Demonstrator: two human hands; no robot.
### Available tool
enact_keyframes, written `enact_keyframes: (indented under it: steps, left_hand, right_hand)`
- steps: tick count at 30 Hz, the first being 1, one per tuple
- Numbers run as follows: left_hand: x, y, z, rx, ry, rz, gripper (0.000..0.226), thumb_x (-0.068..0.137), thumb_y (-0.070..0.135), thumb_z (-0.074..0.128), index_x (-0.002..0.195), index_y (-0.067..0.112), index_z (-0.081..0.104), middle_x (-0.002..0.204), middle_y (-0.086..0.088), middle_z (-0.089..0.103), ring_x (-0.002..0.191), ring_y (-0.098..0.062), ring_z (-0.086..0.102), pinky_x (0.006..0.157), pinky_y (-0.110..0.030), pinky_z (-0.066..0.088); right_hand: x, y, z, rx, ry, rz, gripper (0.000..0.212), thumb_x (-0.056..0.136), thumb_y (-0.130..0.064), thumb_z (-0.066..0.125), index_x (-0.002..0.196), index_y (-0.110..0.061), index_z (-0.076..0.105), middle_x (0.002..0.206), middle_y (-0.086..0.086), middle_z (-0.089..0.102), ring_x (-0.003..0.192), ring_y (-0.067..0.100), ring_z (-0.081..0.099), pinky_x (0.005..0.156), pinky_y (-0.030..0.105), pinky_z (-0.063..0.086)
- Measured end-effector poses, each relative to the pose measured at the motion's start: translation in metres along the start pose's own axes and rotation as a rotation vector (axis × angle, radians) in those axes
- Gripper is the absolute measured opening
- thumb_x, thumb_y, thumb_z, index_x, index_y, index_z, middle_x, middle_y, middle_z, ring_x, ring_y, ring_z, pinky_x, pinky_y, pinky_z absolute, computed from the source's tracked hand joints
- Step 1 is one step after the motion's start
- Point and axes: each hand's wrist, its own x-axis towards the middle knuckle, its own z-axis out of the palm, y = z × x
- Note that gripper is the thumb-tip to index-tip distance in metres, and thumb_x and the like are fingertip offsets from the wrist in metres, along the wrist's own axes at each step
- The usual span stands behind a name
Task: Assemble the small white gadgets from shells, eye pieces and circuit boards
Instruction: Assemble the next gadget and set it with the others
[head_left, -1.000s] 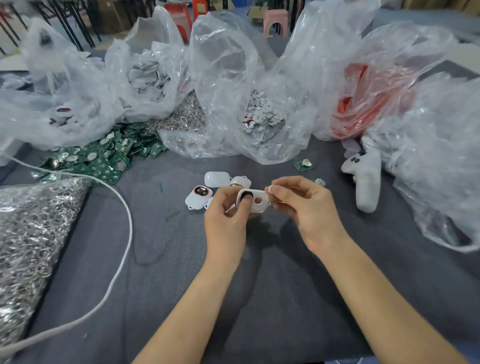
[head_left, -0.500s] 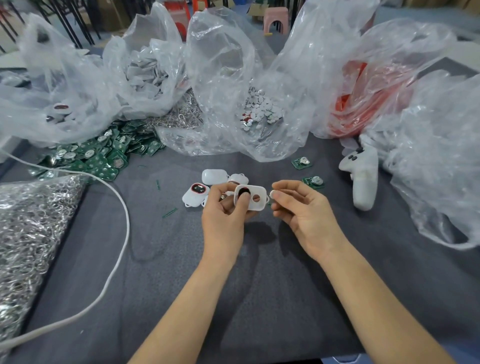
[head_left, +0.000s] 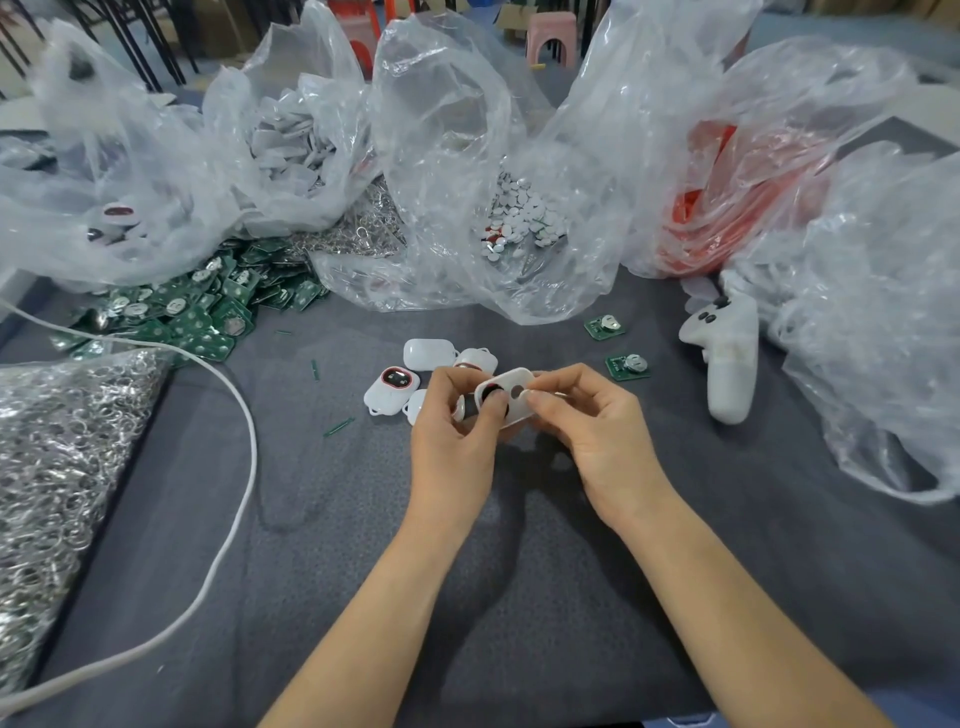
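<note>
Mid-table: left hand (head_left: 457, 441) grips the white shell (head_left: 511, 400), raised just above the cloth, thumb curled over the dark eye piece (head_left: 489, 395) seated in the left hole. The right hole is open. Right hand (head_left: 597, 441) pinches the shell's right edge between thumb and forefinger; cannot tell whether a second eye piece sits in that pinch.

Judgement: second eye goes in next. Keep thumb pressure on the seated eye, hold the shell level, bring the piece square to the hole, press evenly till flush.

Surface, left to right: bag of metal rings (head_left: 52, 467); white cable (head_left: 244, 441) looping over grey cloth (head_left: 571, 597); heap of green circuit boards (head_left: 197, 312); cluster of white gadgets (head_left: 392, 389) just behind the hands; two loose boards (head_left: 626, 366); white controller (head_left: 727, 358). Clear bags along the back, one holding small white discs (head_left: 519, 218). Beyond: pink stool (head_left: 550, 31), dark chair legs
</note>
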Motion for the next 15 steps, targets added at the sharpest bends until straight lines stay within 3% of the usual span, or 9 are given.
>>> enact_keyframes:
  steps: [3, 6, 10, 15]
  left_hand:
    - [-0.001, 0.002, 0.0004, 0.088, 0.003, 0.05, 0.025, 0.089, 0.002, 0.061, 0.087, 0.026, 0.054, 0.086, 0.008, 0.062, 0.088, -0.024, 0.059, 0.082, -0.048, 0.052]
    - [-0.002, 0.003, 0.0002, 0.047, -0.003, 0.02, 0.023, 0.089, 0.0, 0.061, 0.088, 0.022, 0.055, 0.086, 0.006, 0.061, 0.082, -0.01, 0.056, 0.08, -0.045, 0.052]
    - [-0.003, 0.0048, -0.0003, 0.019, -0.001, 0.0, 0.021, 0.089, -0.002, 0.059, 0.088, 0.019, 0.055, 0.088, -0.001, 0.061, 0.083, -0.015, 0.057, 0.083, -0.053, 0.051]
    - [-0.0036, 0.0044, -0.0002, 0.029, -0.009, 0.003, 0.022, 0.089, -0.002, 0.059, 0.088, 0.019, 0.054, 0.087, 0.002, 0.06, 0.083, -0.014, 0.056, 0.084, -0.051, 0.049]
  right_hand:
    - [0.0014, -0.0009, 0.0025, -0.123, -0.008, -0.124, 0.017, 0.083, 0.003, 0.066, 0.078, -0.013, 0.066, 0.078, -0.001, 0.069, 0.076, 0.011, 0.062, 0.075, 0.022, 0.05]
    - [0.0017, 0.0003, 0.0047, -0.231, 0.0, -0.21, 0.019, 0.084, 0.0, 0.066, 0.078, -0.018, 0.063, 0.074, -0.01, 0.064, 0.074, 0.007, 0.06, 0.073, 0.018, 0.047]
    - [0.001, 0.0013, 0.0059, -0.177, 0.008, -0.198, 0.032, 0.084, 0.003, 0.064, 0.091, -0.029, 0.059, 0.073, -0.004, 0.067, 0.071, 0.008, 0.063, 0.068, 0.017, 0.048]
    - [0.0023, 0.0031, 0.0042, -0.144, -0.008, -0.14, 0.039, 0.085, 0.001, 0.062, 0.102, -0.033, 0.055, 0.075, 0.008, 0.066, 0.073, 0.016, 0.064, 0.073, 0.03, 0.051]
